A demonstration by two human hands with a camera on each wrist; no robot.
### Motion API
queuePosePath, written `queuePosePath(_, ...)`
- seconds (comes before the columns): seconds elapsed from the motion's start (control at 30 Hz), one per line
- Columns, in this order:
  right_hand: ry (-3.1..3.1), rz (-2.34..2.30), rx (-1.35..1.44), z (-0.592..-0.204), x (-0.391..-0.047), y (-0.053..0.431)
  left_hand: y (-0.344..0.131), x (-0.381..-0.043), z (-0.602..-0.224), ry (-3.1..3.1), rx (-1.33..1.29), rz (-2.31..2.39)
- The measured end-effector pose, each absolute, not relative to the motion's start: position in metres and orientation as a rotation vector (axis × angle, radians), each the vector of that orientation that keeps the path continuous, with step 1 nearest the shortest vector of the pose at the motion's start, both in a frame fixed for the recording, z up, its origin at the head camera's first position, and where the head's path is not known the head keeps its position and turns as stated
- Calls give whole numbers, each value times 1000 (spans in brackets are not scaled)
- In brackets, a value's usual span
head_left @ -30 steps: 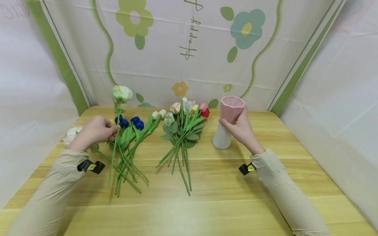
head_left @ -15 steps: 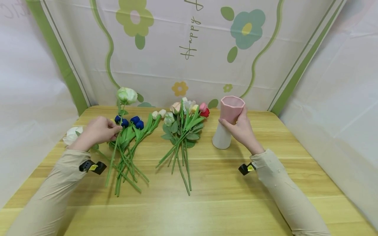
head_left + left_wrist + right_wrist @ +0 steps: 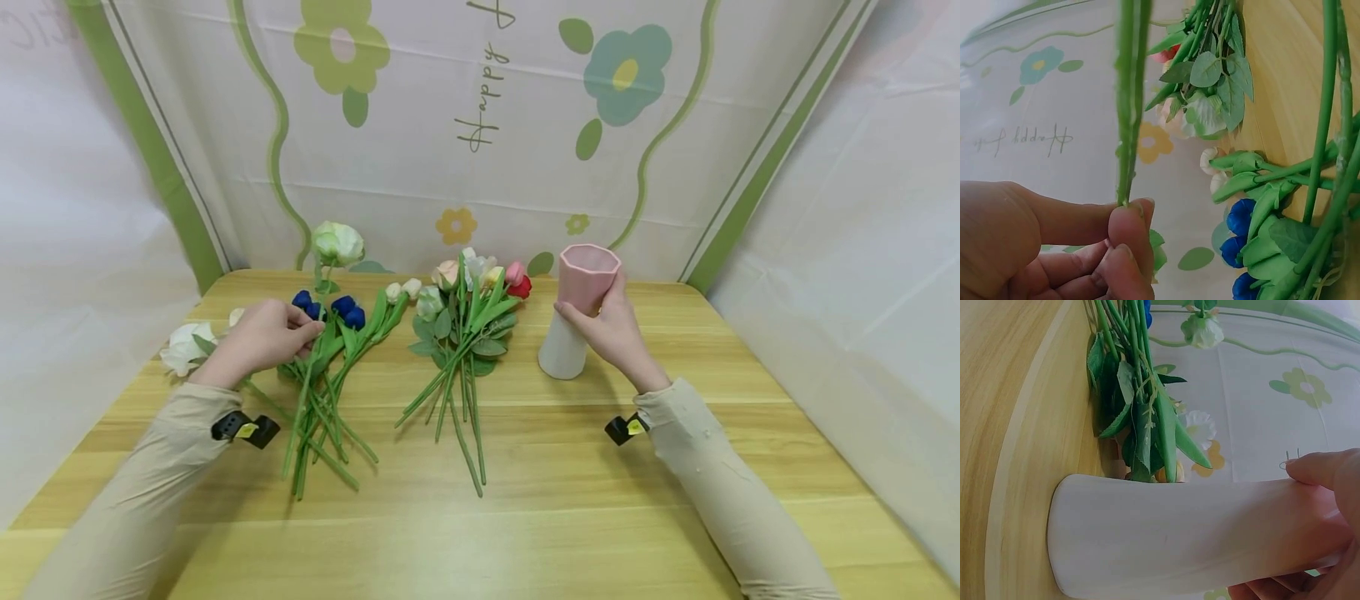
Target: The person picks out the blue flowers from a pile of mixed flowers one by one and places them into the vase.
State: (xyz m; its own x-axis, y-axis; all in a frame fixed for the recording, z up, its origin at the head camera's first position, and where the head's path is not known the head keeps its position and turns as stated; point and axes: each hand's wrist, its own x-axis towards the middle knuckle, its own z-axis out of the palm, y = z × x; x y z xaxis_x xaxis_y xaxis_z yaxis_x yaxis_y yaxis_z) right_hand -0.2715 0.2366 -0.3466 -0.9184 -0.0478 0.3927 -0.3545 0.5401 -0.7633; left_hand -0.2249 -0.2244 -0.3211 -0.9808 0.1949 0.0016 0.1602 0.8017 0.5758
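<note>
My left hand (image 3: 273, 337) pinches the green stem (image 3: 1130, 106) of a pale green-white artificial flower (image 3: 339, 243) between thumb and fingers. The bloom stands upright above the hand, and the stem runs down in front of a bunch of flowers. Just right of that hand are blue tulips (image 3: 349, 312) with green leaves. On the right, my right hand (image 3: 613, 337) grips the upper part of a vase (image 3: 564, 346), pink at the top and white below. The vase stands upright on the table, its octagonal mouth facing up, as the right wrist view (image 3: 1166, 537) also shows from the side.
A second bunch (image 3: 472, 321) of mixed flowers lies mid-table, stems toward the front. White tulips (image 3: 403, 289) lie beside the blue ones, and a large white flower (image 3: 183, 348) lies at far left. A printed curtain (image 3: 420, 125) hangs behind the wooden table (image 3: 480, 550).
My left hand has moved a little to the right with the flower, its bloom shifting right and slightly down. The right hand and vase have stayed in place.
</note>
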Motion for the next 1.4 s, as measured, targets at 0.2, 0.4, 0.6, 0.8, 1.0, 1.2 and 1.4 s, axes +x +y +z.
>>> queuePosePath(0.2, -2446, 1343, 336, -348, -273, 239, -212, -225, -314, 2880, 277, 1052)
queuePosePath(0.4, -2456, 1331, 341, -349, -275, 238, -186, -231, -307, 2915, 378, 1029)
queuePosePath(0.6, -2451, 1351, 349, -349, -274, 236, -147, -246, -306, 2923, 538, 954)
queuePosePath(0.8, -2449, 1332, 335, -348, -272, 236, -111, -262, -307, 2889, 699, 922)
queuePosePath(1.0, -2456, 1312, 322, -348, -271, 237, -86, -277, -306, 2896, 754, 879)
queuePosePath(1.2, -2449, 1318, 324, -350, -273, 238, -61, -288, -304, 2991, 756, 701)
queuePosePath(1.4, -2449, 1320, 332, -351, -272, 237, -41, -297, -308, 3077, 741, 574)
